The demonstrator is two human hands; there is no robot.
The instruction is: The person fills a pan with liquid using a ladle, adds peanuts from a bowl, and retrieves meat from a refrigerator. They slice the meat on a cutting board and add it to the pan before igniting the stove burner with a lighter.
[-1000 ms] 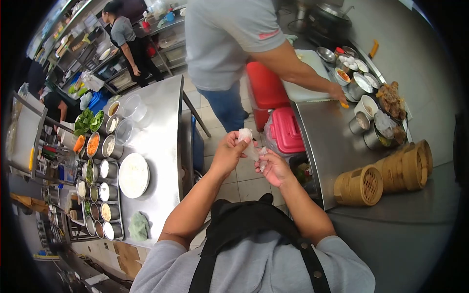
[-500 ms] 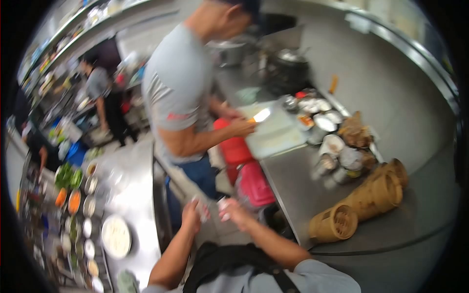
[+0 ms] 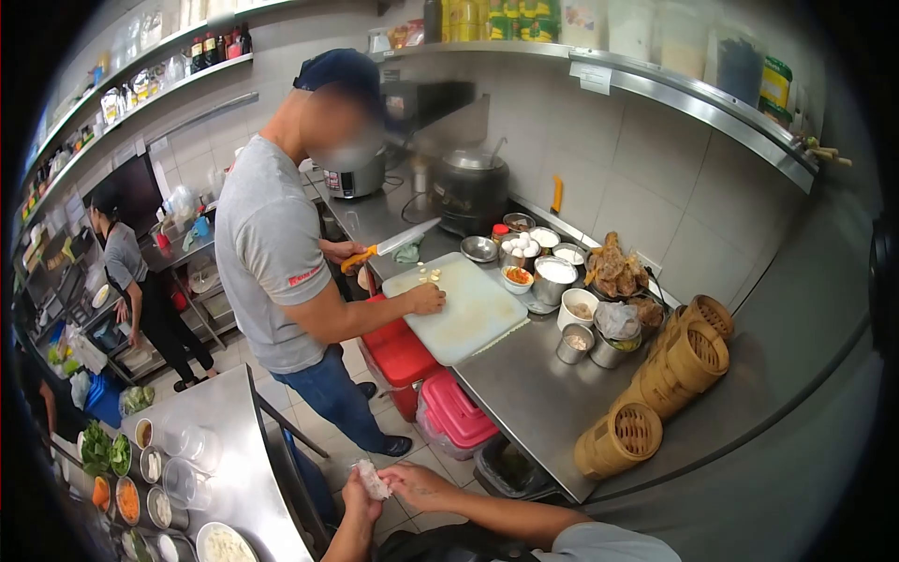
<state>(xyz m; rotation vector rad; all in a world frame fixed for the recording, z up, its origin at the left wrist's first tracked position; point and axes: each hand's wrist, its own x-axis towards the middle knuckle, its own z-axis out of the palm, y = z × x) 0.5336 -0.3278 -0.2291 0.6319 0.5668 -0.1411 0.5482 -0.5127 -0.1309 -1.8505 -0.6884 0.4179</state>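
Between my hands, low in the middle of the head view, is a small white crumpled piece (image 3: 372, 480); whether it is paper, plastic or food I cannot make out. My left hand (image 3: 361, 504) is closed around its lower side. The fingers of my right hand (image 3: 412, 487) are bent and pressed against its right edge. Both hands are held in the air over the tiled floor, between two steel counters.
A co-worker with an orange-handled knife (image 3: 389, 241) stands ahead at a white cutting board (image 3: 464, 314). Bamboo steamers (image 3: 618, 440) and ingredient bowls line the right steel counter (image 3: 524, 403). A pink-lidded bin (image 3: 459, 409) sits below. Ingredient containers (image 3: 128, 499) stand on the left counter.
My hands have come together at the white piece; before, they were apart, each with something whitish. The view has shifted. The co-worker's knife has moved off the board, and one hand now rests there.
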